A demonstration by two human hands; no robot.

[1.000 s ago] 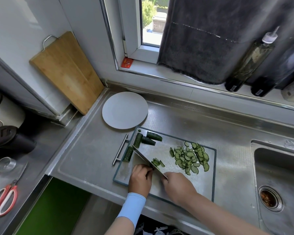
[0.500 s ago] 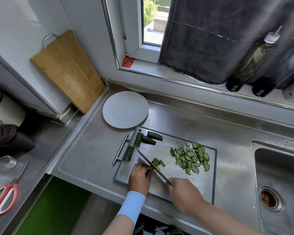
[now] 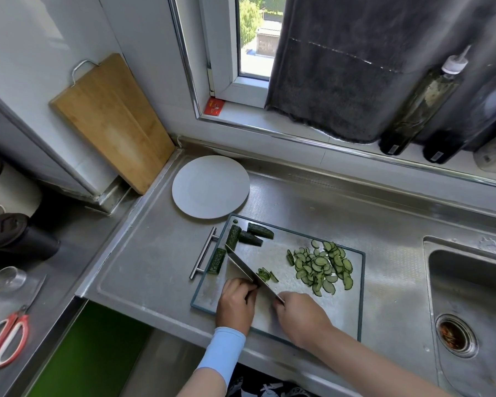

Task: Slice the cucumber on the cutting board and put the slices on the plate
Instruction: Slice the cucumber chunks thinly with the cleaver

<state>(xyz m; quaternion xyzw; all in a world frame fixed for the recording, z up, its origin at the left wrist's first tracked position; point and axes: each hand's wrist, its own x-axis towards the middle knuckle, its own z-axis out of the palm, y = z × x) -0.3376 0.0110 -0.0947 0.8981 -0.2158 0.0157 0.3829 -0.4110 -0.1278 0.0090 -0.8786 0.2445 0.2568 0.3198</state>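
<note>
four cucumber pieces (image 3: pixel 234 236) waited at the cutting board (image 3: pixel 360 296) corner nearest the plate (image 3: pixel 210 186), slices (image 3: pixel 321 267) heaped clear of the knife (image 3: pixel 248 269) your right hand (image 3: pixel 301 316) gripped, your left hand (image 3: pixel 235 302) curled against the blade as a guide, anything beneath it hidden.

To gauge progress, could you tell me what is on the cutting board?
Loose slices, four uncut cucumber pieces and the knife. The left hand covers whatever it steadies; the right hand hides the handle.
</note>
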